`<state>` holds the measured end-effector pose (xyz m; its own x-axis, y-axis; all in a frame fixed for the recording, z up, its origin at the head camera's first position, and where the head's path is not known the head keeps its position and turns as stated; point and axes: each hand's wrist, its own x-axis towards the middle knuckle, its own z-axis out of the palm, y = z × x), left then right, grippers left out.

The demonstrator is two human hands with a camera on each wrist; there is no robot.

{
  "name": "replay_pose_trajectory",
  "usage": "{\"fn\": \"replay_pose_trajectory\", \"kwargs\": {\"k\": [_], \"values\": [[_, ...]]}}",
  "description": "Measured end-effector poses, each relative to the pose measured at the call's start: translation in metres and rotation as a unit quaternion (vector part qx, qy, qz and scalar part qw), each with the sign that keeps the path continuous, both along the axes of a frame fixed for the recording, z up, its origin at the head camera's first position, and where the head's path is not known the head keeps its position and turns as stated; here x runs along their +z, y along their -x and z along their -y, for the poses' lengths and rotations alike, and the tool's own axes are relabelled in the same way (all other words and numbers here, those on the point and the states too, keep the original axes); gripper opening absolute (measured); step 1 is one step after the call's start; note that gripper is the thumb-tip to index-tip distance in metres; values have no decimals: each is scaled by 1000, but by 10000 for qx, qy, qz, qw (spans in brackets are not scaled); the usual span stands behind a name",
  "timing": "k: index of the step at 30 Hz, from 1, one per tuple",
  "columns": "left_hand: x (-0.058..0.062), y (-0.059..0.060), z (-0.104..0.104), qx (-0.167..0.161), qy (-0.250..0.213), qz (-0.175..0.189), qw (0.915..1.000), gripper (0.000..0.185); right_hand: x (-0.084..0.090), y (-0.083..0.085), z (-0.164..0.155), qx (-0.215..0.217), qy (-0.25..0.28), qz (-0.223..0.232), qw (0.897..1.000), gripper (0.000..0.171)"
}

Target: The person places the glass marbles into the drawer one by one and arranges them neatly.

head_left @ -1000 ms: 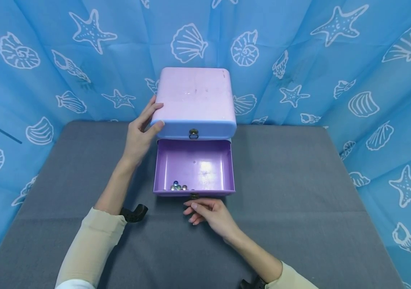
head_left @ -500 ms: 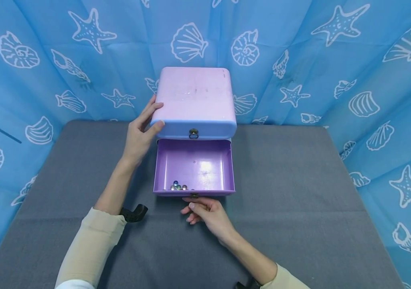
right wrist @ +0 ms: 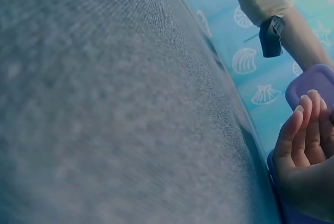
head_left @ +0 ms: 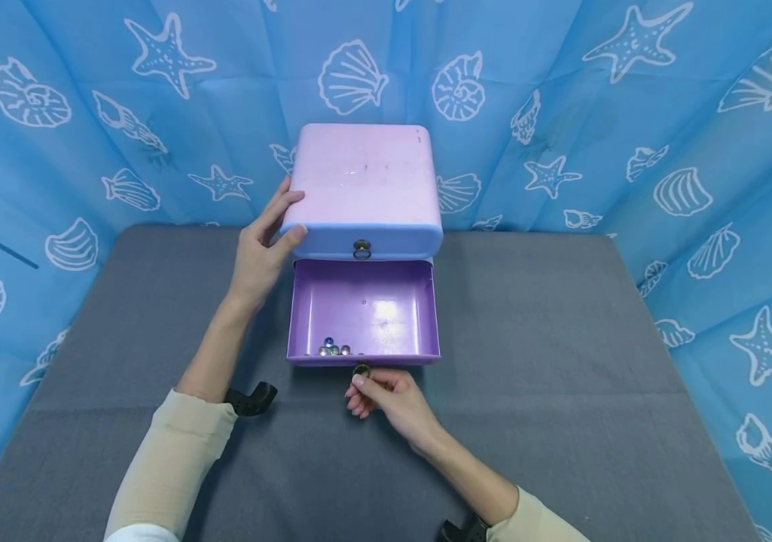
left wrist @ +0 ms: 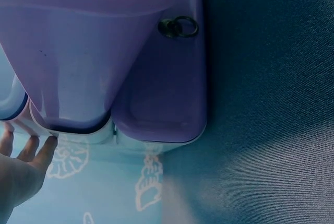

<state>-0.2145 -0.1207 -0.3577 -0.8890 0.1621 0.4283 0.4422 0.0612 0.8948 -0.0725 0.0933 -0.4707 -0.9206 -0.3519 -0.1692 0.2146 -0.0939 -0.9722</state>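
Head view: a lilac, round-cornered metal box [head_left: 364, 188] is seen standing at the far edge of a grey cloth-covered table [head_left: 562, 391]. Its purple lower drawer [head_left: 363, 312] is pulled out toward the person. A few small glass marbles [head_left: 334, 349] are gathered at the drawer's front left corner. The left hand [head_left: 260, 252] is laid against the box's left front corner, fingers straight, thumb under the top edge. The right hand [head_left: 389, 397] is placed just in front of the drawer; the small brass ring pull [head_left: 361, 369] is pinched between thumb and forefinger, the other fingers curled. A second ring pull [head_left: 361, 249] is noted on the upper front. A blue curtain with white shells and starfish [head_left: 630, 113] is hung behind.

Left wrist view: the box [left wrist: 94, 51] and drawer front [left wrist: 167, 88] are seen from beside; the left hand's fingertips [left wrist: 44, 148] are extended, relaxed.

Right wrist view: the right hand's fingers [right wrist: 305, 130] are seen curled together beside the drawer's purple edge [right wrist: 310, 83]; the pull itself is hidden.
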Motion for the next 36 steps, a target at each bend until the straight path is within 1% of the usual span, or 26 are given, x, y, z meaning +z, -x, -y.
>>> {"fn": "replay_pose_trajectory", "kwargs": {"k": [3, 8, 15, 20, 25, 29, 36], "values": [[0, 0, 0, 17, 46, -5, 10000, 47, 1, 1, 0, 38, -31, -72, 10000, 35], [0, 0, 1, 28, 81, -22, 10000, 48, 3, 3, -1, 79, 59, -170, 9998, 37], [0, 1, 0, -6, -24, 2, 10000, 47, 5, 5, 0, 62, 258, -261, 9993, 39], [-1, 1, 0, -18, -87, 23, 10000, 47, 4, 6, 0, 151, 331, -478, 9982, 39], [-1, 1, 0, -48, -104, 37, 9999, 47, 4, 8, -1, 307, 270, -761, 9963, 38], [-1, 1, 1, -94, -141, 59, 9998, 46, 6, 12, -3, 360, 206, -962, 9945, 37], [-1, 3, 2, -96, -174, 58, 9998, 47, 10, 23, -4, 321, 172, -1102, 9932, 38]]}}
